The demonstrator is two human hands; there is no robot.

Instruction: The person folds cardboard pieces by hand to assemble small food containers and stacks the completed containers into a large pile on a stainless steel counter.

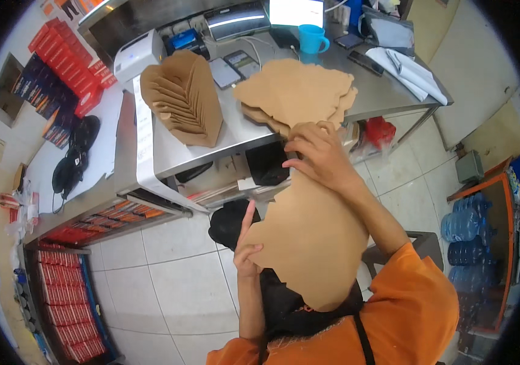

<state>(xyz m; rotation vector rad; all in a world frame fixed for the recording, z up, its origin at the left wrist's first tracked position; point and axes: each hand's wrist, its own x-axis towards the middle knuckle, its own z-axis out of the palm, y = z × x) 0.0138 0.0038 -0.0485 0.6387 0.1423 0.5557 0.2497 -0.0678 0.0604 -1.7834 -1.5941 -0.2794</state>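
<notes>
Pale floor tiles (168,274) filled the lower frame. Just above them, the left hand (244,246) pinched the left edge of a fanned sheaf of flat brown paper bags (314,243), index finger raised, other fingers closed on it. The right hand (321,159) clamped the top edge at centre frame, steadying the sheaf upright. Farther up, the steel bench (235,137) carried a loose pile of brown bags (299,94) and a standing fanned bundle (184,97), within reach.
</notes>
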